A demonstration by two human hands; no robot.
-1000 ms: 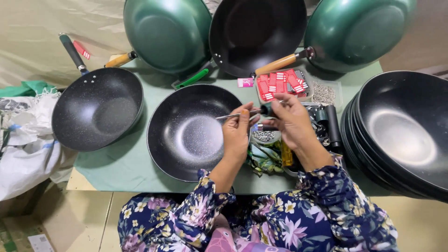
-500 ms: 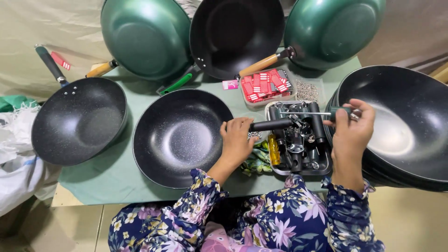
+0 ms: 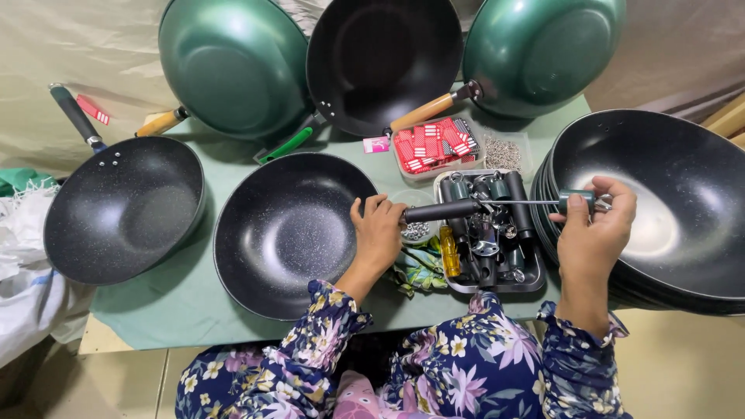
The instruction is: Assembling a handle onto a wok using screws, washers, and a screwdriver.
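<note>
Green-covered table (image 3: 178,302): left hand (image 3: 378,233) clamps the black handle (image 3: 441,210) against the pan (image 3: 287,233) rim; right hand (image 3: 594,225) grips the screwdriver (image 3: 543,202), driving into that handle's end.

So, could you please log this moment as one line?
left hand: holds black handle at wok rim | right hand: grips screwdriver | parts tray between

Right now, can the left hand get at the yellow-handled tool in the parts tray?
Probably yes, once it lets go. The left hand holds a black handle against the wok rim. The yellow-handled tool lies just beside it at the tray edge, uncovered.
</note>
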